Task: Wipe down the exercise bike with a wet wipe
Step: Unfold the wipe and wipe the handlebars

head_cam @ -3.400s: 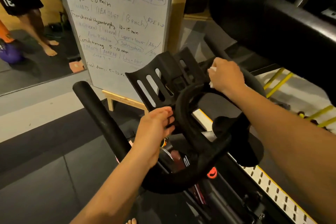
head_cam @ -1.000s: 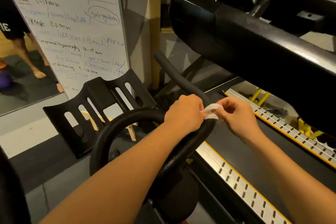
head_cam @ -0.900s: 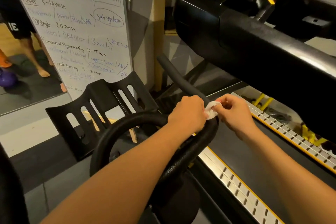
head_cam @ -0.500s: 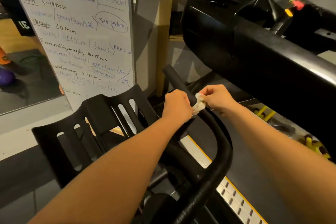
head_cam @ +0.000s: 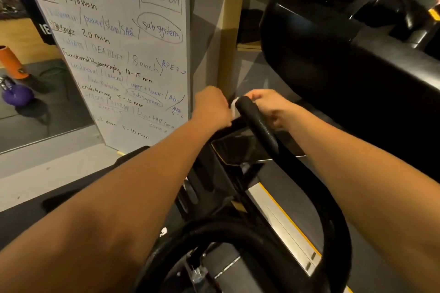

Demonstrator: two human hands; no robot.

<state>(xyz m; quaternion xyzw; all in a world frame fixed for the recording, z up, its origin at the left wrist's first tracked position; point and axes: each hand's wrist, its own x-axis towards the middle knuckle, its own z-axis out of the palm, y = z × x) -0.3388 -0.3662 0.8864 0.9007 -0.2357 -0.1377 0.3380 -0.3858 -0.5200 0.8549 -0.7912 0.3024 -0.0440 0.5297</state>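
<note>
The exercise bike's black foam handlebar [head_cam: 260, 127] rises from the lower frame to its tip in the middle of the head view. A small white wet wipe [head_cam: 234, 108] is wrapped around the left side of that tip. My left hand [head_cam: 212, 107] grips the wipe from the left, fingers curled and hidden behind the knuckles. My right hand [head_cam: 266, 104] pinches the wipe's other end over the bar's tip from the right. The curved lower loop of the handlebar [head_cam: 338, 233] fills the bottom of the view.
A whiteboard [head_cam: 114, 50] with handwriting stands on the left, just behind my hands. A large black treadmill console [head_cam: 345, 59] looms on the right, its deck rail [head_cam: 288, 223] below. A mirror at far left shows a purple kettlebell [head_cam: 16, 96] and an orange object [head_cam: 12, 62].
Both hands have slid the wipe forward along the handlebar, from its curved bend up to the far tip. The camera has moved closer and tilted down over the bike.
</note>
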